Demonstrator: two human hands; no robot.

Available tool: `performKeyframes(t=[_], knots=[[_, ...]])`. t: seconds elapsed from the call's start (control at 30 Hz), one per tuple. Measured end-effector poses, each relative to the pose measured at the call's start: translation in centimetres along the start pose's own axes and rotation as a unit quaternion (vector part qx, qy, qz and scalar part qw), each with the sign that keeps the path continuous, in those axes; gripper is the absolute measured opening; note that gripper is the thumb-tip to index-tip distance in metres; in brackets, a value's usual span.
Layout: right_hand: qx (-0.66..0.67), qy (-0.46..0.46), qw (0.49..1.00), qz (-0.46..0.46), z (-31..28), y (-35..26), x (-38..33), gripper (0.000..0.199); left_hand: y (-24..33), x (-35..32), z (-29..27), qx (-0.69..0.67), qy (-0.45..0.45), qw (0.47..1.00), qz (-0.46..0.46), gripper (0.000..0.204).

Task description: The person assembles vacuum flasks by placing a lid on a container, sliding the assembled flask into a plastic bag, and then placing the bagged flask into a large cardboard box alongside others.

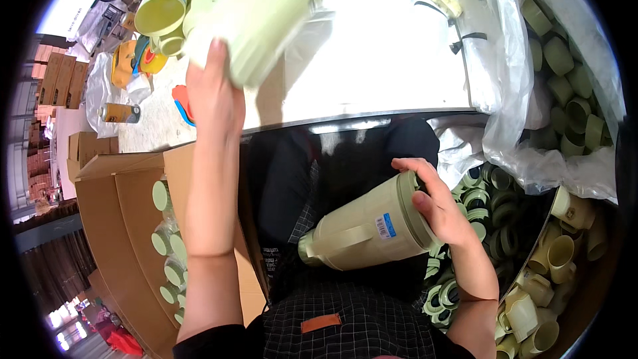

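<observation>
My right hand [435, 203] is closed round the wide, ringed end of a pale green jug [355, 233] with a side handle and a blue-and-white label. This jug lies tilted over my lap, its narrow end toward the lower left. Above the table's left part, my left hand [218, 93] grips the near end of a second pale green jug [272, 13]. Bright light and blur wash out its details, and most of the fingers are hidden behind it. Close beyond that hand, a pale green mug-like body [163, 1] with a handle stands among similar parts.
A white table [385, 73] spans the front. Green-capped pieces fill a cardboard box [126, 219] at left. Green rings [475, 206], a bin of handled bodies [561, 259] and a plastic-lined container of cups [558, 56] are at right. A spray can [119, 113] lies at left.
</observation>
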State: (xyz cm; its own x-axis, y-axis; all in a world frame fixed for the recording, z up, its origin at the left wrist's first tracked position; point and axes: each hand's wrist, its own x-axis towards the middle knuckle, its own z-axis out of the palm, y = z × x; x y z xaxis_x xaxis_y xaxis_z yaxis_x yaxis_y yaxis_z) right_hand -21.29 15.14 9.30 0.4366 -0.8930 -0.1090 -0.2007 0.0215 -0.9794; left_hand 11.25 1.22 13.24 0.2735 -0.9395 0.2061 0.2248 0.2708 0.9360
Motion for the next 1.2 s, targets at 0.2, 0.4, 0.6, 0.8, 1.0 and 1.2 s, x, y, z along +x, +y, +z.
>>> performKeyframes(t=[0.2,0.4,0.6,0.8,1.0,1.2], knots=[[0.013,-0.009,1.000,-0.007,-1.0,0.9,0.9,0.052,1.8,-7.5,8.6,0.335,-0.013,0.933,-0.132,0.033],[0.092,-0.009,0.996,0.003,-1.6,2.6,1.3,0.053,-4.0,-6.0,11.3,0.357,-0.325,0.860,0.162,0.009],[0.097,-0.035,0.994,-0.022,-1.9,3.4,2.2,0.055,-16.6,-1.6,8.1,0.455,-0.236,0.858,-0.011,0.012],[0.391,-0.035,0.918,0.058,-3.4,5.3,6.2,0.045,-16.9,-1.4,7.7,0.439,-0.234,0.867,-0.033,0.019],[0.362,0.195,0.912,-0.015,-1.0,7.6,9.5,0.039,-12.1,-1.7,10.9,0.068,-0.141,0.956,-0.247,0.024],[0.204,0.313,0.927,0.019,-0.8,8.3,8.8,0.016,-8.1,-8.8,12.1,0.259,-0.279,0.924,0.032,0.012]])
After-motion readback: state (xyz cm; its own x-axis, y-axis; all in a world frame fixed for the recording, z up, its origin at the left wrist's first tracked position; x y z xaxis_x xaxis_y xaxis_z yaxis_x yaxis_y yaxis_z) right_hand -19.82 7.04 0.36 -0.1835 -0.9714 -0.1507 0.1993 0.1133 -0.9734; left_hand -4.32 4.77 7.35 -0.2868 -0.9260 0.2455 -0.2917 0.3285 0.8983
